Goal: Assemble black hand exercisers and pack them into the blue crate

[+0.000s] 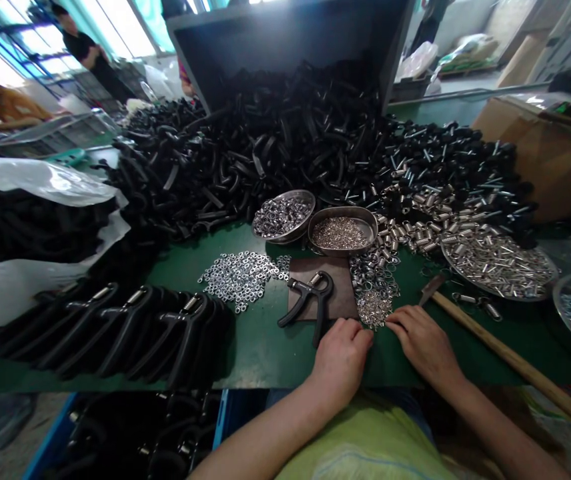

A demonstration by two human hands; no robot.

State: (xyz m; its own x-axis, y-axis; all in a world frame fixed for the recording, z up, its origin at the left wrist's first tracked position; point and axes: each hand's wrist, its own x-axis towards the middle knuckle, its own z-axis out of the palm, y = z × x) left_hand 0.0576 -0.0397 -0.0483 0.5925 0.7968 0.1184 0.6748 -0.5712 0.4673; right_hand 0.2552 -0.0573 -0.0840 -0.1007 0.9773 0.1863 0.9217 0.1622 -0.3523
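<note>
A black hand grip strengthener with a small spring near its top lies on a square metal plate, its handles pointing toward me. My left hand is closed just right of the lower handle end; whether it touches the handle is unclear, and what its fingers hold is hidden. My right hand has thumb and fingertips pinched together at the edge of a little heap of tiny rivets. Anything between those fingertips is too small to make out.
Finished hand grips stand in a row at left. Loose nuts, a bowl of rings, a dish of rivets and a plate of pins surround the plate. A hammer lies right. Black handles heap behind.
</note>
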